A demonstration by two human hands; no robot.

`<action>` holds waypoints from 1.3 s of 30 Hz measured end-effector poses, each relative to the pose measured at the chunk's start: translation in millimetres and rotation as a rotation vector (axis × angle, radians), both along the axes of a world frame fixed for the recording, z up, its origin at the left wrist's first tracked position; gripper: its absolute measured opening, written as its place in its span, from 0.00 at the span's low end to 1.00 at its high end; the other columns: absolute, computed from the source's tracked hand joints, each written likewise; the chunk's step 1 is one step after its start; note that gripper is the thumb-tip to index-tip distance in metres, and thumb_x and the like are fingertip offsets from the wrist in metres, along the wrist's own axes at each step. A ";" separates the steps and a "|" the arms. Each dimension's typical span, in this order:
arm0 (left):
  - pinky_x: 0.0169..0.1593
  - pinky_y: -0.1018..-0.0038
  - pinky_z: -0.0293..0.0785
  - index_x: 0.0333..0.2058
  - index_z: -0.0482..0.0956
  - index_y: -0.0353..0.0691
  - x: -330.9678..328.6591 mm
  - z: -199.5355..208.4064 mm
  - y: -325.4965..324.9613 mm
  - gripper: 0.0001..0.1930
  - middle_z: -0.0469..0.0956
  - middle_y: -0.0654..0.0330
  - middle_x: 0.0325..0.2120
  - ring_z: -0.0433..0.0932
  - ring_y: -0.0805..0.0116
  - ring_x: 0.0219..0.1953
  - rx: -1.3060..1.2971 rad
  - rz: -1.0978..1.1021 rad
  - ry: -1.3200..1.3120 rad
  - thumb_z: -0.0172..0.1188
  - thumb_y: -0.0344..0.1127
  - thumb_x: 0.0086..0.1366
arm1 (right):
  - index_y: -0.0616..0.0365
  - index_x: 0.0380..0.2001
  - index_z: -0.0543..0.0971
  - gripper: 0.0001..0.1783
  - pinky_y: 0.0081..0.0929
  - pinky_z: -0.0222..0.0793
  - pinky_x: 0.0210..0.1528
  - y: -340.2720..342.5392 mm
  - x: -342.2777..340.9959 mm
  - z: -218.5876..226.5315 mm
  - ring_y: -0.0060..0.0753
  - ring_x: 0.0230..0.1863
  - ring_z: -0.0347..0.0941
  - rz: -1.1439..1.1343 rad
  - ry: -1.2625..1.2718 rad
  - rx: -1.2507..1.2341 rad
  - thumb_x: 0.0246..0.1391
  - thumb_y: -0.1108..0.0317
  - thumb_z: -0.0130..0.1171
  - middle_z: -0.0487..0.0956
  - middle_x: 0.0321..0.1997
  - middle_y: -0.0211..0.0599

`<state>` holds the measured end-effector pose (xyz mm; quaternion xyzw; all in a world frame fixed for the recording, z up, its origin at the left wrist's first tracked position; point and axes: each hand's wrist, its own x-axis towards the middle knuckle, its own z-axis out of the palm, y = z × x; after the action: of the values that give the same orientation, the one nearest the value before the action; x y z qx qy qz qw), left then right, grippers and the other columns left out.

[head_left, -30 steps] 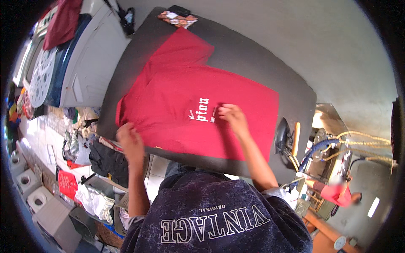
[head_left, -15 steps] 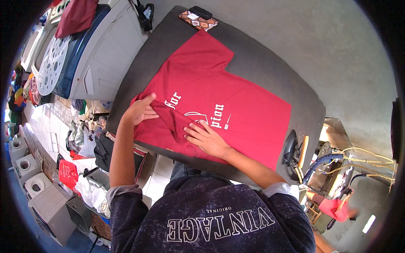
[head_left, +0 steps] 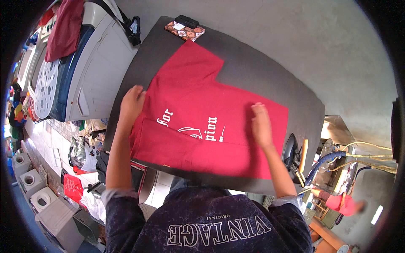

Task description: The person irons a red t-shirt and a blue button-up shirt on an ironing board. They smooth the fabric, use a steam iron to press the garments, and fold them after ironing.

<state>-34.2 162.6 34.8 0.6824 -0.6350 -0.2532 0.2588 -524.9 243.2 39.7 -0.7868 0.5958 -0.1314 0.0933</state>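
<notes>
Room, head view: plain grey wall (head_left: pixel 303 50) beyond the table; white washing machine (head_left: pixel 95 80) off to the left, with a dark red cloth (head_left: pixel 65 31) draped on top; another person (head_left: pixel 342 204) in red, well away at the far right.
Padded table (head_left: pixel 261 71): dark grey, bare along the far side; patterned cloth (head_left: pixel 185 33) and black case (head_left: pixel 187 21) together at the far left corner.
Red shirt (head_left: pixel 228 111): spread on the table, one sleeve pointing away toward the far left corner, near side turned over in a flap (head_left: pixel 168 145) that covers part of the white lettering (head_left: pixel 211 128).
Left hand (head_left: pixel 133 103): at the shirt's left edge, fingers loosely bent; impossible to say whether pinching the cloth or only beside it.
Right hand (head_left: pixel 261 124): well apart from the left, over the hem end, fingers straight and side by side, nothing held; probably lifted, judging by the shadow.
Iron (head_left: pixel 290 151): just beside the hem, at the table's right end.
Step in hand: apparently folding and straightening the shirt.
Next move: seems to call for flat palms and light pressure, without dragging the flap out of line.
</notes>
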 end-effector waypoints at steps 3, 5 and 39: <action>0.49 0.64 0.72 0.45 0.76 0.32 -28.0 -22.3 -68.0 0.22 0.79 0.43 0.41 0.78 0.47 0.43 0.096 -0.015 -0.101 0.62 0.46 0.61 | 0.54 0.62 0.66 0.30 0.43 0.46 0.73 -29.5 -88.8 -23.7 0.48 0.72 0.50 -0.288 0.255 -0.025 0.54 0.78 0.47 0.62 0.68 0.46; 0.48 0.66 0.73 0.46 0.76 0.32 -43.0 -31.1 -113.0 0.25 0.80 0.47 0.41 0.79 0.54 0.42 0.192 0.007 0.016 0.64 0.47 0.59 | 0.51 0.63 0.65 0.32 0.43 0.50 0.71 -43.4 -122.5 -23.6 0.48 0.69 0.56 -0.270 0.393 0.056 0.53 0.79 0.48 0.65 0.65 0.45; 0.53 0.72 0.69 0.50 0.74 0.36 60.0 3.7 14.7 0.17 0.77 0.63 0.41 0.74 0.71 0.44 0.453 -0.358 0.359 0.54 0.41 0.68 | 0.58 0.37 0.75 0.07 0.43 0.63 0.50 64.5 -120.6 26.4 0.49 0.47 0.69 -0.094 0.106 0.267 0.53 0.71 0.56 0.75 0.41 0.42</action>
<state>25.8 177.3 38.5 0.5446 -0.6167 -0.5454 0.1600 -645.5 307.7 66.1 -0.7444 0.6483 -0.0135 0.1594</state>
